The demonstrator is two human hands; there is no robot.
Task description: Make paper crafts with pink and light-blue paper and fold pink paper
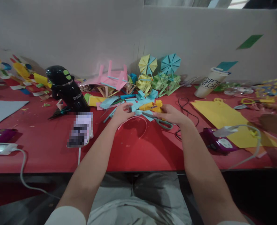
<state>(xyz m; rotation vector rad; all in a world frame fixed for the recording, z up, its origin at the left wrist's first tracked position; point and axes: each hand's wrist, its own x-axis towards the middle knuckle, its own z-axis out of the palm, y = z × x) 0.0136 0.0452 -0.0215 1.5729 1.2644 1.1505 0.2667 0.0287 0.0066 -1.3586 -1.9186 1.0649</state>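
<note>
My left hand (pixel 123 113) reaches over a heap of cut light-blue paper (pixel 136 109), with fingers curved and thumb apart. I see nothing gripped between them. My right hand (pixel 173 115) is closed around the rear part of a yellow hot glue gun (pixel 151 106), whose nozzle points left over the paper. Scissors with grey-green handles (pixel 165 124) lie just below this hand, blades toward the left. In front of both hands, a thin pink band (pixel 139 117) curves in an arch on the red table.
Folded paper umbrellas (pixel 170 63) and a pink paper model (pixel 115 79) stand at the back. A black bottle (pixel 68 89) and phone (pixel 82 129) are left. A black cord (pixel 187 109), yellow sheets (pixel 218 118), a cup (pixel 211 82) and another person's arm (pixel 273 125) are right.
</note>
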